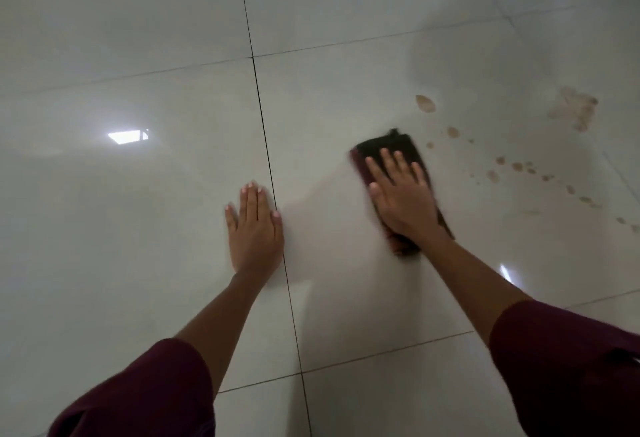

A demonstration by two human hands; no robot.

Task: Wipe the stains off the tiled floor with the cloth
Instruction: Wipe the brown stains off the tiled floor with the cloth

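Your right hand (401, 199) presses one dark cloth (398, 149) flat-fingered; your left hand (254, 225) lies flat on the floor (138, 228). Over a dozen brown stains (516, 166) show right of the cloth; no writing is legible.

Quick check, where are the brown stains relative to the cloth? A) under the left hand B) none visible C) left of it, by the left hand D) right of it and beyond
D: the brown stains dot the tile to the right of the cloth under the right hand.
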